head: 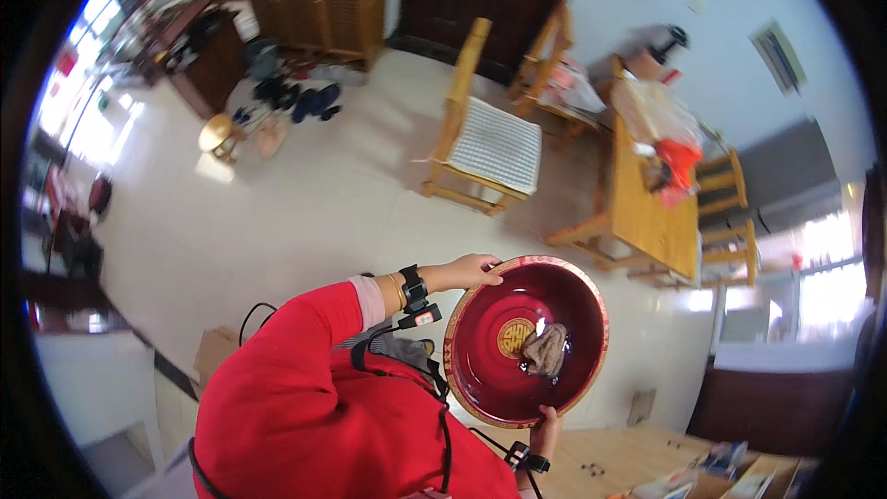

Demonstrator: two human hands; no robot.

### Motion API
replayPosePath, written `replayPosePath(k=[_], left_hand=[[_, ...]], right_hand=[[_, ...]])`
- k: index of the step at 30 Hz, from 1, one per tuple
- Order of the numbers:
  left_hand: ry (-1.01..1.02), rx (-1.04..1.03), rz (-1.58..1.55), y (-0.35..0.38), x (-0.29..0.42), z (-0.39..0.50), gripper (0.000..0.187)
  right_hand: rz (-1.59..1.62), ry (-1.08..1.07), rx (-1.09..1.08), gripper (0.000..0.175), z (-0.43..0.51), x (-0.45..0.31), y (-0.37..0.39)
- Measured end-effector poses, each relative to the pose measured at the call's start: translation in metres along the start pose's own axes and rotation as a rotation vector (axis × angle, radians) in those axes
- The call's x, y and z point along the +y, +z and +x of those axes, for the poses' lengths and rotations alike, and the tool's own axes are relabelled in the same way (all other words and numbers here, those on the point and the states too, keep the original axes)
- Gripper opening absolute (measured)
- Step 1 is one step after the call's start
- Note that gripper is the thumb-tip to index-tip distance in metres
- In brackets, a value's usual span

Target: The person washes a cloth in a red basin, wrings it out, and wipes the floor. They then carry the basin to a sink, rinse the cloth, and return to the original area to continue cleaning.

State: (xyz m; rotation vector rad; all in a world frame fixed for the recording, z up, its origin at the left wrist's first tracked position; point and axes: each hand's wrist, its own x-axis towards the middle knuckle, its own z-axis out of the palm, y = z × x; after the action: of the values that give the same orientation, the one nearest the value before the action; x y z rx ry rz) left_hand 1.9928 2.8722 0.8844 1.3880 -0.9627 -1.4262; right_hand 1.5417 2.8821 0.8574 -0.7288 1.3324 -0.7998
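A large dark red basin [485, 333] with a gold-patterned rim is held up in front of my red-clothed body. My left hand [478, 272] grips its rim at the upper left side. At the lower edge, my right hand [547, 421] holds the rim, with part of that hand hidden behind the basin. Inside, shiny water appears to cover the bottom around a crumpled greyish-brown cloth [546, 351]. The cloth lies beside and partly over a round gold emblem [516, 338]. Both wrists wear black straps with small devices and cables.
A wooden chair [493, 145] with a checked cushion stands ahead on the tiled floor. To its right is a wooden table [655, 222] bearing plastic bags. Shoes [315, 102] and a small round stool [216, 133] are at upper left. A light wooden surface [589, 454] lies at lower right.
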Motion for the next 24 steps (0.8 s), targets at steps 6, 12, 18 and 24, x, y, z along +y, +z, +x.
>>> replayPosePath(k=[6,12,18,24], left_hand=[[-0.170,0.024,-0.104,-0.022,0.034,-0.136,0.070],[-0.192,0.378,-0.164,-0.014,0.065,-0.292,0.081],[-0.223,0.847,-0.182,0.026,0.084,-0.422,0.068],[-0.300,1.339,-0.282,0.086,0.055,-0.511,0.046]], right_hand=[[-0.192,0.054,-0.250,0.029,0.007,-0.074,0.049],[-0.158,0.121,-0.539,0.030,-0.055,-0.125,0.119],[-0.224,0.266,-0.624,0.028,-0.075,-0.182,0.132],[-0.295,0.216,-0.766,0.016,-0.083,-0.219,0.167]])
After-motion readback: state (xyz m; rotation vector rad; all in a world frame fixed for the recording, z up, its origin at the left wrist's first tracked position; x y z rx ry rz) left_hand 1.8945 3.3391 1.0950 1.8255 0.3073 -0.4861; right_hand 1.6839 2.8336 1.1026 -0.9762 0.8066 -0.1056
